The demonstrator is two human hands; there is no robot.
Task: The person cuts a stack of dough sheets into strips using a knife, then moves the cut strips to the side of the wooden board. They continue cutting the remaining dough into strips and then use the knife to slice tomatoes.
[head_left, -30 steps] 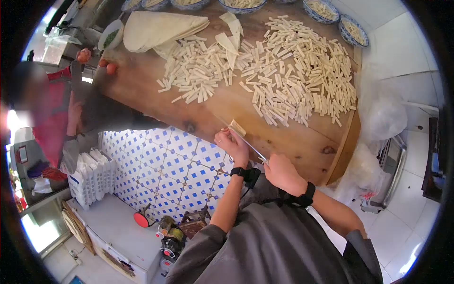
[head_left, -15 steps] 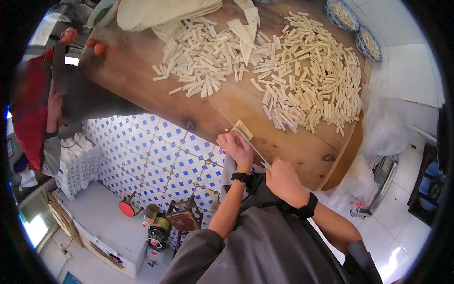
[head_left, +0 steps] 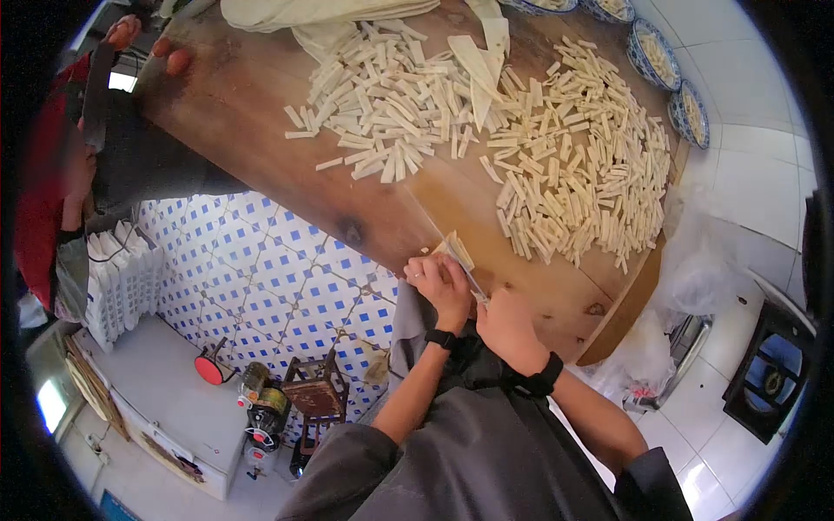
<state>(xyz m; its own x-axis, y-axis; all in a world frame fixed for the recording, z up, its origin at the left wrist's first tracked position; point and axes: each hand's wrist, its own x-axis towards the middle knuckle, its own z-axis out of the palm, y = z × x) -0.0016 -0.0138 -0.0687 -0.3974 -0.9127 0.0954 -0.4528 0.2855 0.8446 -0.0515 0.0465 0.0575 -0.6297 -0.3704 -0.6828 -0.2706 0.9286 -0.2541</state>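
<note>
My right hand (head_left: 511, 328) is wrapped round the handle of a long knife (head_left: 473, 285), low on the wooden table (head_left: 261, 130). The thin blade points up and left, blurred near its tip. My left hand (head_left: 439, 282) rests beside the blade with its fingers bent over the end of a small stack of pale dough strips (head_left: 459, 248). Part of that stack lies on the blade's far side. Beyond my hands, cut strips lie in a left pile (head_left: 391, 104) and a larger right pile (head_left: 591, 156). Folded dough sheets (head_left: 321, 10) lie at the far edge.
Patterned bowls (head_left: 653, 56) line the far right edge. Plastic bags (head_left: 699, 260) and a stove (head_left: 771, 373) are at the right. At the left stands another person in a red garment (head_left: 42, 191), near tomatoes (head_left: 178, 62). A wooden stool (head_left: 314, 392) stands on the tiled floor.
The view has shifted slightly, bringing more bowls into sight. The knife stays in my right hand at the small stack, and my left fingers have moved slightly. The other person's arm has shifted.
</note>
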